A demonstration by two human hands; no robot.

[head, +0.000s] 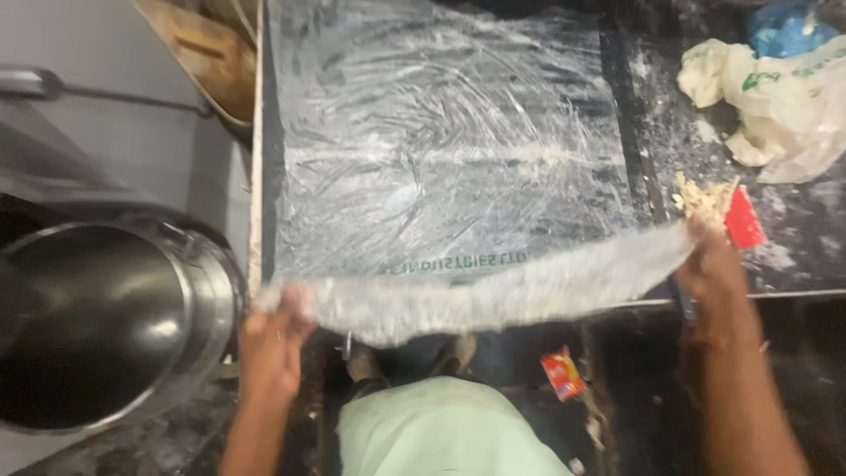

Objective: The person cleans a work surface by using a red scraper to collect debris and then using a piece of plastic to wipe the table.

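Note:
A clear plastic sheet [441, 141], dusted with flour, lies spread over a dark worktop [793, 238]. Its near edge is lifted off the table and stretched between my two hands. My left hand [275, 339] pinches the left corner just beyond the table's front edge. My right hand [716, 269] grips the right corner near the table's front edge. Both hands are blurred by motion. A red scraper [745, 222] with dough scraps [701, 196] lies right behind my right hand.
A large steel bowl or drum [97, 326] stands at the left below the table. A crumpled white plastic bag [784, 97] and a blue bag [789, 31] sit at the back right. A small red wrapper [562, 372] lies on the floor.

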